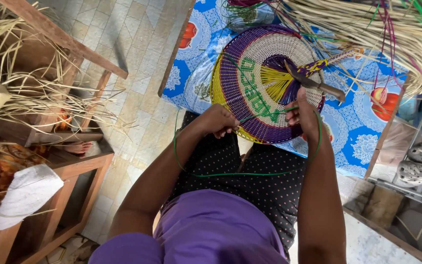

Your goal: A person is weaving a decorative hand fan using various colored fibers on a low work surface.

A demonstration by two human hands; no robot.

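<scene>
- A seated person works on a round woven fan (255, 83), which lies tilted over the near edge of a worktop (352, 132) covered in a blue-and-white patterned cloth.
- The fan shows purple, cream and yellow bands, green woven shapes across its face, and a yellow tuft at the centre where a wrapped handle (335, 58) runs off toward the far right.
- The left hand (217, 122) is curled shut on the fan's near rim, pinching a green strand (230, 173).
- That strand loops down over the person's dotted dark skirt and rises again at the right wrist.
- The right hand (301, 115) closes its grip on a dark pointed tool (313, 82), its blade lying across the fan's right side beside the yellow tuft.
- Loose pale straw with green and pink strands (391, 29) is heaped on the far right of the worktop.
- At left, a wooden frame (69, 161) carries more dry straw and a white cloth (25, 193), standing on a tiled floor.
</scene>
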